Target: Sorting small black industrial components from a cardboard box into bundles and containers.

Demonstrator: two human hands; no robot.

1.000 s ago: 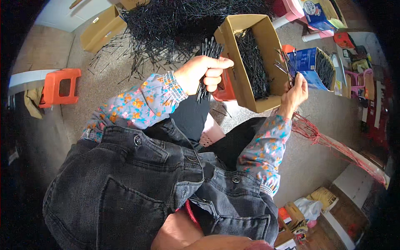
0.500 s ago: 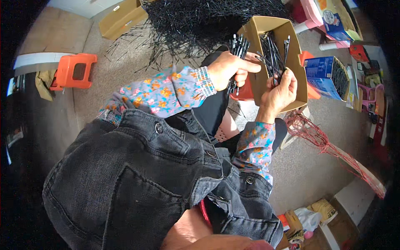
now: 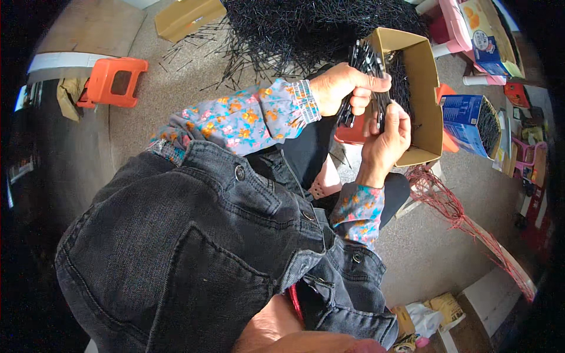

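My left hand (image 3: 341, 91) is closed round a bundle of thin black rods (image 3: 358, 56) with pale, shiny tips; their lower ends stick out beneath the fingers. Its thumb stretches out over more rods. My right hand (image 3: 387, 144) sits just to the right and slightly nearer, pinching a few black rods (image 3: 380, 117) between thumb and fingers. These rods meet the left thumb. Both hands are over the left edge of an open cardboard box (image 3: 425, 88), which has many similar black rods (image 3: 400, 79) inside.
A large tangled heap of black rods (image 3: 294, 29) lies at the back. An orange stool (image 3: 118, 82) stands left. On the right are a blue carton (image 3: 462, 117) filled with dark rods and a bundle of red wires (image 3: 444, 203). Bags (image 3: 425, 317) lie at lower right.
My right hand has come closer to the left one, and its rods now stand near the left thumb instead of fanning out over the box. The view has shifted slightly.
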